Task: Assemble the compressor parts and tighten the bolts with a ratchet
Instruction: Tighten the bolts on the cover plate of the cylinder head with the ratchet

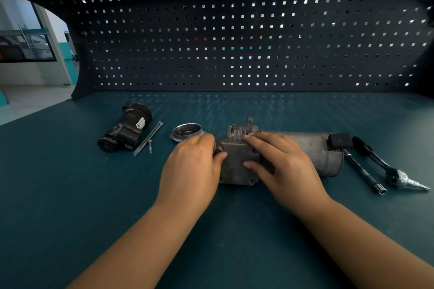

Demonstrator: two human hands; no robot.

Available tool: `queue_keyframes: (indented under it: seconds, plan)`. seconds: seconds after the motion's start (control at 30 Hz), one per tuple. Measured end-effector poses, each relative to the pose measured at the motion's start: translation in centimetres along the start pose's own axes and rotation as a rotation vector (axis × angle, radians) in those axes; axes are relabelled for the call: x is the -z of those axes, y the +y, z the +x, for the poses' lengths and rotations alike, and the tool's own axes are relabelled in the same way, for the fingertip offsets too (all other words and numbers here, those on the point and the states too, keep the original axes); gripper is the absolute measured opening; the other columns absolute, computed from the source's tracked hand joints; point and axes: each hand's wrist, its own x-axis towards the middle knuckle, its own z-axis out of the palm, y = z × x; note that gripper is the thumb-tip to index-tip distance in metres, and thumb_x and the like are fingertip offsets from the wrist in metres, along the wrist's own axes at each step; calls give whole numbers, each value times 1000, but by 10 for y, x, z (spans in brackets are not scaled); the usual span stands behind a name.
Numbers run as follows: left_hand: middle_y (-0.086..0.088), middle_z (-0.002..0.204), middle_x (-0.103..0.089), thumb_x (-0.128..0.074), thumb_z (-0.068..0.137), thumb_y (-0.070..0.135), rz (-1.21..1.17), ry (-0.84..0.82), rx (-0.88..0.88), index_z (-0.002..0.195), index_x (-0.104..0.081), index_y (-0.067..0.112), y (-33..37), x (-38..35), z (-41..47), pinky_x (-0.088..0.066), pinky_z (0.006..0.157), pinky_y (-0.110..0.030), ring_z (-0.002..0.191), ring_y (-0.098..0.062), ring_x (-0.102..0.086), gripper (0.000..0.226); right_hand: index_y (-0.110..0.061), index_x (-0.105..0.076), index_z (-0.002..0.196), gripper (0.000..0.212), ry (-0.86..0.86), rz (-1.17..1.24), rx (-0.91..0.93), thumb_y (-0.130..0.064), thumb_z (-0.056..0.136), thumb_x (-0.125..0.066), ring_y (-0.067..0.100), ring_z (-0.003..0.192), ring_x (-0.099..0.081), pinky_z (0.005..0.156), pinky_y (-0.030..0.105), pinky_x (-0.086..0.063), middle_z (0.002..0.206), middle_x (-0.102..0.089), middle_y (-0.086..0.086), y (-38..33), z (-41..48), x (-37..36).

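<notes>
Label legend: we note one white label (141, 122) on the black motor (124, 129), lying left of the compressor housing (236, 159); its print is too small to read.

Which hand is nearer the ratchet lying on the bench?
Right. The right hand holds the compressor housing, left of the ratchet; the left hand grips the housing's other edge, farther left.
</notes>
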Motion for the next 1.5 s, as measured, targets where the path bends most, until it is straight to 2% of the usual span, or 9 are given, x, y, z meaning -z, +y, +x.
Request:
queue_keyframes:
  seconds: [0.23, 0.4, 0.47, 0.7, 0.77, 0.9, 1.17, 1.43, 1.5]
  plan:
    - [12, 78, -40, -62, 85, 31, -13, -4, -15, 78, -39, 23, 0, 1, -1, -25, 61, -21, 73, -8, -38, 24, -1, -65, 113, 44, 0, -3, 1, -12, 73, -79, 31, 92, -63, 82, 35, -50, 107, -67, 10, 1, 0, -1]
    - [10, 64, -44, -56, 86, 44, 16, -42, 47, 71, -53, 20, -4, -3, 1, -37, 57, -27, 67, -14, -52, 29, -2, -65, 115, 42, -5, -2, 0, -16, 76, -74, 30, 93, -63, 83, 33, -48, 108, -66, 9, 0, 0, 0]
    - [11, 57, -42, -53, 88, 45, 20, -69, 43, 69, -57, 19, -5, -5, 2, -36, 55, -27, 63, -14, -51, 32, -2, -65, 115, 42, -3, 0, -3, -16, 76, -73, 30, 93, -63, 83, 33, -48, 108, -67, 9, 0, 0, 0]
    - [11, 49, -33, -40, 87, 50, -60, -53, 22, 54, -35, 24, -3, -5, 2, -28, 53, -27, 53, -14, -41, 42, -2, -65, 114, 41, 3, 3, -2, -18, 76, -69, 29, 92, -63, 82, 33, -49, 107, -67, 9, -1, 1, 0]
    - [11, 53, -32, -43, 90, 44, -49, -44, 10, 57, -35, 24, -3, -5, 2, -27, 55, -27, 57, -14, -41, 40, -2, -65, 113, 41, 8, 3, -5, -18, 76, -70, 30, 92, -63, 82, 34, -50, 107, -67, 9, -1, 1, 0]
    - [11, 62, -40, -52, 88, 38, -54, -16, 19, 69, -49, 18, -5, -7, 1, -31, 57, -26, 65, -14, -48, 28, -2, -65, 114, 41, -1, -6, -13, -20, 77, -69, 29, 94, -63, 83, 34, -50, 108, -67, 9, -3, 1, 1]
    - [10, 67, -41, -67, 80, 25, -89, -6, 9, 70, -47, 18, -4, -8, 3, -34, 56, -29, 64, -16, -46, 23, -1, -65, 115, 42, -30, 25, -22, -16, 76, -73, 32, 96, -62, 82, 40, -53, 109, -66, 12, -2, 1, 3]
    - [13, 56, -40, -57, 79, 45, -112, 18, 35, 60, -44, 23, -8, -10, 2, -25, 47, -21, 54, -6, -40, 32, -3, -65, 115, 41, -16, 18, -24, -17, 77, -71, 30, 97, -62, 83, 38, -53, 110, -66, 9, -3, 1, 3]
    - [13, 55, -41, -58, 81, 42, -113, 26, 22, 61, -49, 20, -9, -10, 2, -26, 47, -19, 53, -4, -39, 31, -3, -65, 115, 41, -15, 18, -27, -17, 77, -72, 30, 96, -62, 83, 37, -52, 110, -66, 9, -3, 1, 3]
